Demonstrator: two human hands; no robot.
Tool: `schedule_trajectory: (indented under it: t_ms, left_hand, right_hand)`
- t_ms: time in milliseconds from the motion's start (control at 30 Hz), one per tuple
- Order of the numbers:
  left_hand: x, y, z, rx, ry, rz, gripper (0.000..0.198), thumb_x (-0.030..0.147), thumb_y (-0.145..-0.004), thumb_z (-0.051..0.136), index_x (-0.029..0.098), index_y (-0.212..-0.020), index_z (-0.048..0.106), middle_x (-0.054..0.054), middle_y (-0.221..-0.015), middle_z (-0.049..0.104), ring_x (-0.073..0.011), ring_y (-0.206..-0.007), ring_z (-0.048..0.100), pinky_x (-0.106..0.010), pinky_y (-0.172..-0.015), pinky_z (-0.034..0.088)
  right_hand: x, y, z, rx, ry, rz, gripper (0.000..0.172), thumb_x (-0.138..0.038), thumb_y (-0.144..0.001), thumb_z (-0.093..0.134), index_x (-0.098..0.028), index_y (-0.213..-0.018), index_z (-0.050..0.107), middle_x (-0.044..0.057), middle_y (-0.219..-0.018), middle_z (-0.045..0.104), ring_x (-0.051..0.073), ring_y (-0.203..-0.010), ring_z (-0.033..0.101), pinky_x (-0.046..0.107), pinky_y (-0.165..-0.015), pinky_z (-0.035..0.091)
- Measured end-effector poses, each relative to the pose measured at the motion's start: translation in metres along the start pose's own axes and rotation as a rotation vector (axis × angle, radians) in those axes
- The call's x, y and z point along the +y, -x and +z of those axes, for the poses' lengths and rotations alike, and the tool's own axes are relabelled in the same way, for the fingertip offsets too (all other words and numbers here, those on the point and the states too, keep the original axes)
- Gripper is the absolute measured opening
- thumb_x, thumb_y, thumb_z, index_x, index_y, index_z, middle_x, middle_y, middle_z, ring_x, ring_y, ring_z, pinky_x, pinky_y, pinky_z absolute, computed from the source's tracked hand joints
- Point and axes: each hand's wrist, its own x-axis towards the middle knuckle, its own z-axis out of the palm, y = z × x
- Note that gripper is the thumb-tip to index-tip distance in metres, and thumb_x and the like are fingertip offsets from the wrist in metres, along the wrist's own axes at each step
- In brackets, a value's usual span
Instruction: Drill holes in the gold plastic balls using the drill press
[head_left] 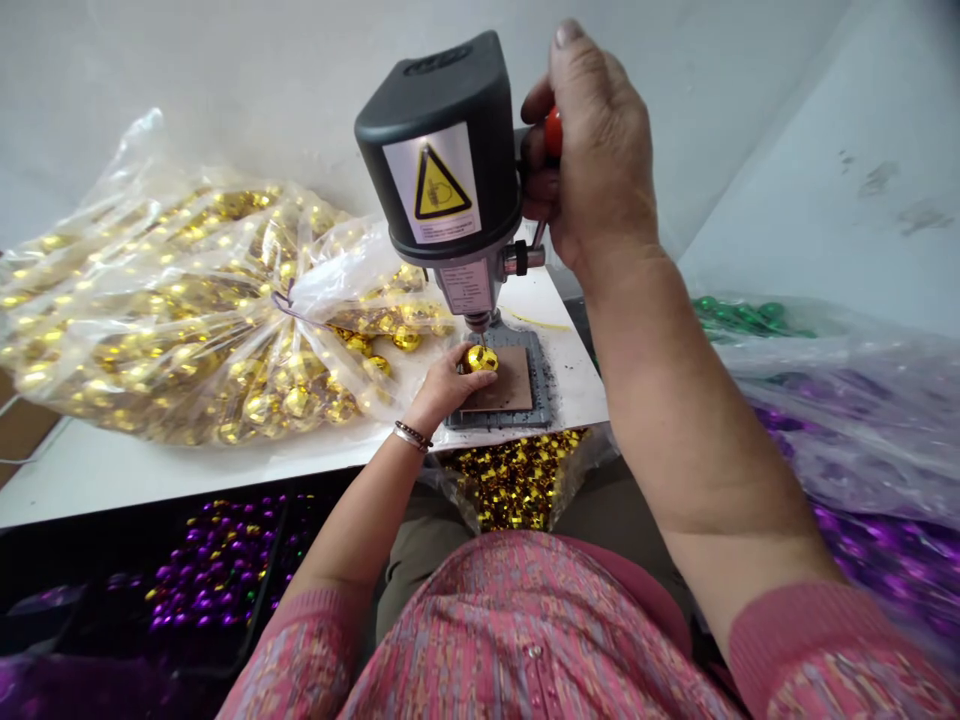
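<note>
Under the bit of a small bench drill press, my left hand pinches a shiny gold faceted ball between thumb and fingers. The ball rests on a brown board that lies on the drill's grey base. Whether the bit touches the ball I cannot tell. My right hand is raised beside the black drill head, its fingers wrapped round the red knob of the feed lever. A yellow warning label faces me on the head.
On the white table, a big clear bag of gold balls lies to the left. More gold balls fill an open bag at my lap. A dark tray of purple and gold balls sits lower left; bags of purple and green balls are right.
</note>
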Motion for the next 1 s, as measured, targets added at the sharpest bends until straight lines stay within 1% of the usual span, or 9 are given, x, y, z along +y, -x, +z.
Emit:
schedule_trajectory:
  t_ms: [67, 200, 367, 500, 600, 700, 833, 900, 1000]
  left_hand:
    - [0.005, 0.001, 0.002, -0.027, -0.071, -0.003, 0.059, 0.031, -0.073, 0.081, 0.015, -0.128, 0.067, -0.007, -0.104, 0.075, -0.0216, -0.092, 0.065, -0.035, -0.086, 0.052]
    - [0.010, 0.004, 0.009, -0.017, -0.158, 0.030, 0.070, 0.025, -0.071, 0.082, 0.013, -0.137, 0.062, -0.010, -0.111, 0.075, -0.0231, -0.096, 0.067, -0.037, -0.091, 0.053]
    - [0.008, 0.005, 0.015, -0.030, -0.038, -0.003, 0.075, 0.022, -0.071, 0.081, 0.013, -0.142, 0.058, -0.009, -0.116, 0.075, -0.0220, -0.100, 0.069, -0.034, -0.092, 0.054]
    - [0.006, 0.006, 0.016, -0.023, 0.010, -0.003, 0.075, 0.021, -0.070, 0.082, 0.011, -0.141, 0.059, -0.010, -0.117, 0.075, -0.0232, -0.103, 0.069, -0.034, -0.093, 0.054]
    - [0.005, 0.007, 0.016, -0.006, -0.020, 0.008, 0.074, 0.022, -0.070, 0.081, 0.012, -0.140, 0.059, -0.009, -0.114, 0.076, -0.0235, -0.101, 0.070, -0.034, -0.092, 0.054]
    - [0.005, 0.008, 0.016, -0.006, -0.044, 0.008, 0.073, 0.024, -0.070, 0.082, 0.014, -0.139, 0.061, -0.007, -0.110, 0.077, -0.0234, -0.098, 0.070, -0.034, -0.090, 0.054]
    - [0.004, 0.007, 0.017, -0.024, -0.009, 0.032, 0.070, 0.023, -0.070, 0.081, 0.015, -0.137, 0.062, -0.007, -0.113, 0.076, -0.0242, -0.102, 0.069, -0.033, -0.090, 0.053]
    - [0.003, 0.008, 0.017, -0.025, -0.006, 0.039, 0.069, 0.023, -0.071, 0.080, 0.015, -0.136, 0.062, -0.008, -0.114, 0.076, -0.0245, -0.102, 0.069, -0.033, -0.090, 0.053]
    - [0.003, 0.008, 0.017, -0.027, -0.010, 0.045, 0.066, 0.024, -0.071, 0.080, 0.017, -0.135, 0.063, -0.006, -0.112, 0.076, -0.0241, -0.100, 0.069, -0.033, -0.089, 0.053]
  right_hand:
    - [0.000, 0.000, 0.000, -0.002, 0.001, 0.006, 0.057, -0.070, -0.093, 0.028, -0.017, -0.076, 0.040, -0.010, -0.048, 0.031, -0.001, -0.034, 0.025, 0.010, -0.036, 0.022]
    - [-0.003, 0.002, 0.000, 0.001, -0.007, 0.017, 0.051, -0.063, -0.096, 0.029, -0.018, -0.075, 0.040, -0.010, -0.048, 0.030, 0.000, -0.035, 0.025, 0.010, -0.036, 0.021]
    - [-0.003, 0.003, -0.001, -0.006, -0.016, -0.002, 0.044, -0.054, -0.098, 0.034, -0.018, -0.076, 0.041, -0.009, -0.048, 0.033, 0.001, -0.035, 0.028, 0.013, -0.034, 0.020]
    - [-0.002, 0.008, -0.004, -0.037, -0.026, -0.037, 0.034, -0.044, -0.098, 0.039, -0.019, -0.076, 0.041, -0.008, -0.051, 0.035, 0.002, -0.037, 0.029, 0.016, -0.034, 0.021]
    - [-0.002, 0.023, -0.009, -0.083, -0.005, -0.154, 0.029, -0.041, -0.097, 0.041, -0.019, -0.077, 0.043, -0.007, -0.054, 0.036, 0.003, -0.042, 0.034, 0.018, -0.039, 0.024]
    - [0.000, 0.046, -0.016, -0.097, 0.058, -0.296, 0.027, -0.035, -0.096, 0.043, -0.019, -0.074, 0.045, -0.006, -0.056, 0.036, 0.003, -0.047, 0.039, 0.021, -0.047, 0.029]
    - [0.010, 0.076, -0.028, -0.054, 0.175, -0.359, 0.023, -0.030, -0.092, 0.050, -0.020, -0.072, 0.056, -0.005, -0.060, 0.048, 0.003, -0.058, 0.048, 0.021, -0.060, 0.038]
    - [0.018, 0.085, -0.033, -0.028, 0.264, -0.355, 0.022, -0.033, -0.090, 0.052, -0.023, -0.073, 0.060, -0.004, -0.062, 0.053, 0.006, -0.063, 0.053, 0.024, -0.065, 0.044]
    - [0.029, 0.093, -0.039, -0.003, 0.366, -0.360, 0.027, -0.047, -0.091, 0.051, -0.026, -0.079, 0.062, -0.001, -0.069, 0.059, 0.010, -0.070, 0.060, 0.030, -0.072, 0.053]
